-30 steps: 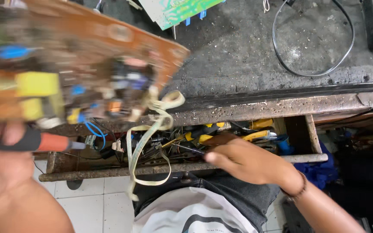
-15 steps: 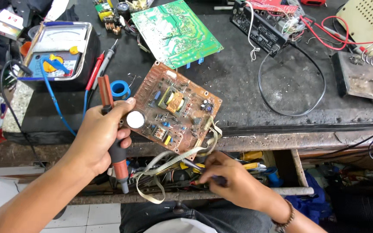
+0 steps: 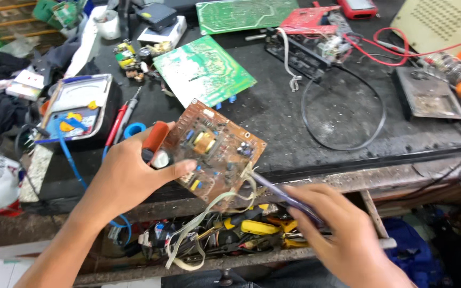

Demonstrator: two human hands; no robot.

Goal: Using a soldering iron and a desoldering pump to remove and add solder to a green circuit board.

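My left hand grips a brown circuit board by its left edge, together with an orange-handled tool. The board is tilted over the front edge of the dark workbench, component side up, with a pale ribbon cable hanging from it. My right hand holds a thin purple-handled tool whose tip touches the board's lower right corner.
Green circuit boards lie further back. A blue multimeter with red and black probes sits at left. A black cable loop, a red board and a metal stand lie at right. The open drawer below holds several tools.
The right hand came up out of the drawer holding the thin tool and brought its tip to the board. The left hand has stayed on the board, which has tilted slightly.
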